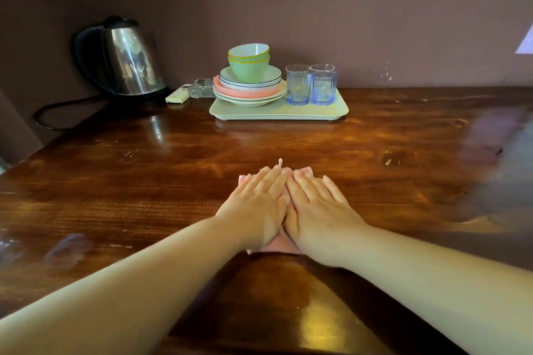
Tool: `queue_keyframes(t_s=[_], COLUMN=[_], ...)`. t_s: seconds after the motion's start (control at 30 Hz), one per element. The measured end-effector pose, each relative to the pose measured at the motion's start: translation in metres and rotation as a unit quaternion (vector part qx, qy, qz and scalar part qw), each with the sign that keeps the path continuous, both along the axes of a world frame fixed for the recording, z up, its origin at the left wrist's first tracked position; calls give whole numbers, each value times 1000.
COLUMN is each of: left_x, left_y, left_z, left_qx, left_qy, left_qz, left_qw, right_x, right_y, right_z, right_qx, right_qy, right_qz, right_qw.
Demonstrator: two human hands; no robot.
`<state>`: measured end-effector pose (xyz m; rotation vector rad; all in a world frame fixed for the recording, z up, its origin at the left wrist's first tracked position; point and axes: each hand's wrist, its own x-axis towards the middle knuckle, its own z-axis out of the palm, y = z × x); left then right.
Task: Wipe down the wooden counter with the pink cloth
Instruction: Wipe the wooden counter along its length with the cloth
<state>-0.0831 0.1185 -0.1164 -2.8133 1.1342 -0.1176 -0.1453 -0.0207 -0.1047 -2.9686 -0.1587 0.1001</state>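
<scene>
The pink cloth (278, 245) lies flat on the dark glossy wooden counter (129, 181), near its middle. Most of it is hidden under my hands; only its near edge and small bits by the fingertips show. My left hand (255, 204) and my right hand (317, 207) rest palm-down on the cloth, side by side and touching, with the fingers stretched out flat and pointing away from me. Neither hand grips the cloth; both press on top of it.
At the back by the wall stands a pale tray (277, 114) with stacked plates and bowls (249, 78) and blue glasses (311, 85). A steel kettle (127, 62) with its cord, a remote (177, 95) and a glass ashtray (202, 88) sit to the left.
</scene>
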Motion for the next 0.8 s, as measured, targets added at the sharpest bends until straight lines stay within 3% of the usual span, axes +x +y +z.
queue_keyframes(t_s=[0.23, 0.5, 0.67, 0.8], left_x=[42, 33, 63, 53], left_y=[-26, -24, -42, -39], left_z=[18, -1, 22, 27], left_qx=[-41, -78, 26, 0], left_qy=[112, 63, 61, 22], left_qz=[72, 29, 52, 81], left_qw=[990, 994, 996, 996], right_x=[45, 30, 77, 75], right_y=[-7, -21, -25, -35], right_z=[14, -3, 9, 10], right_qx=[-3, 8, 1, 15], right_qy=[29, 1, 34, 42], right_qz=[-38, -15, -49, -21], right_qw=[999, 1000, 998, 999])
